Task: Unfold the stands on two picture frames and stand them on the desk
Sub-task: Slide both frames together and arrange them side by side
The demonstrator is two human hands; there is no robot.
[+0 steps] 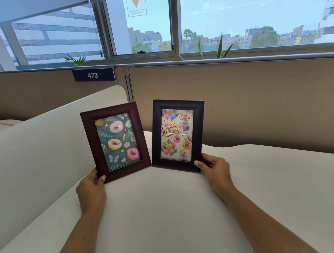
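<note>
A: Where do the frames stand?

B: Both upright on the desk (172, 219), long axis vertical. The donut frame (115, 141) rises up and inward from the left hand (91, 189), whose grip pinches its lower outer corner.

A: And the other?

B: The birthday frame (178, 134) rises likewise from the right hand (215, 167), closed on its corner. Stands hidden; letting go depends on them.

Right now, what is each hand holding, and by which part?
The left hand grips the reddish-brown donut frame at its lower left corner. The right hand grips the dark birthday frame at its lower right corner.
</note>
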